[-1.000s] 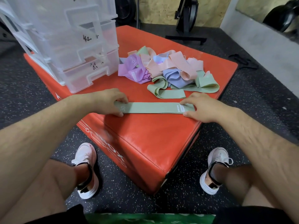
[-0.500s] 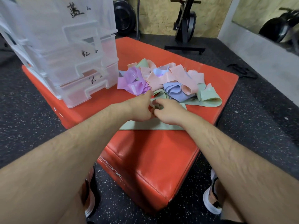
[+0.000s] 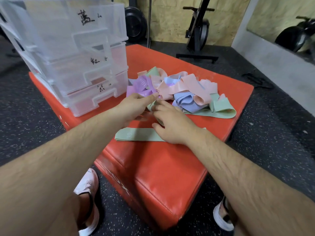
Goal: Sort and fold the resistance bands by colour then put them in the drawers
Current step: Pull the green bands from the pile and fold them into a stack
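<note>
On my feed both hands are at box (image 3: 153,167) centre, working the near edge of the pile (image 3: 184,89). Left hand (image 3: 134,106): grip clamped, thumb and fingers pinching a curled band (image 3: 150,105), pale green, crumpled into a loop. Right hand (image 3: 172,126): fingers bent over the same band from 4 o'clock and touching it. Too blurred here, so I cannot tell if that grip is closed on it.

Flat band (image 3: 139,134): pale green, laid out straight and smooth at 6 o'clock of the pile, near the box's front edge, "30" printed near its left end. Its right end is hidden under the right hand and wrist.

Pile sits at 12 to 2 o'clock from the hands, all matte pastel strips, tangled and overlapping:
- purple band (image 3: 141,84) at 10 o'clock of the pile, marked "10"
- pink bands (image 3: 179,86) draped over the top and middle
- blue bands (image 3: 185,101) bunched at the pile's near side
- green band (image 3: 223,109) at 4 o'clock, wide loop lying flat on the box

Drawers (image 3: 76,65): clear plastic stack at 10 o'clock on the box, three fronts visible, all shut, each with a black handwritten label. The bottom front is just beside the purple band.

Dark speckled floor (image 3: 255,150) around the box.
</note>
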### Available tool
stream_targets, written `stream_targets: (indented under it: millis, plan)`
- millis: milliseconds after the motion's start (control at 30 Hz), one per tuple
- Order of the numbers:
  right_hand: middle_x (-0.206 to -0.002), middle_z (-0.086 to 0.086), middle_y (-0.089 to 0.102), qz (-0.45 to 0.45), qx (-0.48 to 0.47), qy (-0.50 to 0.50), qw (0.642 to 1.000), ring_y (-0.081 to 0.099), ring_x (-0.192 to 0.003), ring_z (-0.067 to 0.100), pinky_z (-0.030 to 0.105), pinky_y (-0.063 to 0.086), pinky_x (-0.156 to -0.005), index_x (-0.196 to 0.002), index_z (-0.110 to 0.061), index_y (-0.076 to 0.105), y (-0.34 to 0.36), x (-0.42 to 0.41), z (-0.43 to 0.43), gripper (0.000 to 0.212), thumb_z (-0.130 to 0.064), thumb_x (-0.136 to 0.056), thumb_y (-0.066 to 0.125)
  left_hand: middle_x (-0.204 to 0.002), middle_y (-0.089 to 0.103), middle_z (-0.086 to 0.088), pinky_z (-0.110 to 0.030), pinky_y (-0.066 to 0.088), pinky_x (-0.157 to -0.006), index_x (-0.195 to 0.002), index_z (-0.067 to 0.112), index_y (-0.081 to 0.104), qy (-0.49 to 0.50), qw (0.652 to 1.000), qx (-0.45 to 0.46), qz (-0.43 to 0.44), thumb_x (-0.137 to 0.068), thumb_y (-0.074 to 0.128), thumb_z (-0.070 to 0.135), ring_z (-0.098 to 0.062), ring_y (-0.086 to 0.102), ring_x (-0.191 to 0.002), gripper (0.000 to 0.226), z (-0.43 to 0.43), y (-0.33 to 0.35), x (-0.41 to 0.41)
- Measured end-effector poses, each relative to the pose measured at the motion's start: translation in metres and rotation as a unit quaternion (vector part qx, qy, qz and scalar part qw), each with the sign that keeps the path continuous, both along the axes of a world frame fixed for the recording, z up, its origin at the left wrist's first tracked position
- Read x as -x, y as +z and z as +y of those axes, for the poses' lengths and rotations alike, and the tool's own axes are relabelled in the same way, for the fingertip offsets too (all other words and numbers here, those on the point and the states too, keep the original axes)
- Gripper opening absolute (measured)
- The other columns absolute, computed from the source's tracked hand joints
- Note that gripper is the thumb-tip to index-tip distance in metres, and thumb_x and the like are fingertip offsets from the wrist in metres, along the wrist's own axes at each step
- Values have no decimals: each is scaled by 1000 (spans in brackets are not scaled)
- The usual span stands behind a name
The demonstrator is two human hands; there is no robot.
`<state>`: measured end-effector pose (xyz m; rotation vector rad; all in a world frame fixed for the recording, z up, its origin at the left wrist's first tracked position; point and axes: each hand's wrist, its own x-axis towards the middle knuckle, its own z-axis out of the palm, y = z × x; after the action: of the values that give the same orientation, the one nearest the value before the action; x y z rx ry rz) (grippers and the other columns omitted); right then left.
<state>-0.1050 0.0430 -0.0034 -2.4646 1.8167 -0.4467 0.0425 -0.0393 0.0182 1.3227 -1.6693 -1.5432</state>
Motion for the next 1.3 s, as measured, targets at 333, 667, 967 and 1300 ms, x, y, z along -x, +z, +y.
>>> stream_targets:
  millis: [333,667,967,1300]
  plan:
    - [-123,-10,65,-229,-17,-49,972,58,-118,8,28,44,-99,-119,-28,61,14,-9,12,27,-18,-94,58,-84,71,-7,-34,55,-68,-119,20,58,54,997,16,54,-83,70,3,-20,66,-71,42,3,6,-14]
    - [-110,-9,70,-642,-125,-197,731,73,-98,14,31,53,-87,-125,-31,60,24,-10,-3,30,-22,-97,60,-87,68,3,-28,52,-70,-119,30,57,-56,991,109,46,-86,71,3,-13,64,-79,44,5,7,-16]
    - [-114,-14,56,-482,19,-216,849,56,-90,-8,3,41,-74,-130,-19,63,20,-4,-4,33,-19,-96,60,-101,56,7,-3,40,-53,-126,33,59,-6,985,168,-46,-85,73,20,-2,57,-73,45,15,13,-10]
    - [-100,-13,64,-417,65,-113,900,59,-88,-2,10,41,-80,-104,-20,75,19,-9,3,23,-8,-96,56,-123,60,21,-4,43,-72,-132,41,54,-33,965,261,2,-91,70,32,7,60,-88,45,19,23,-9]
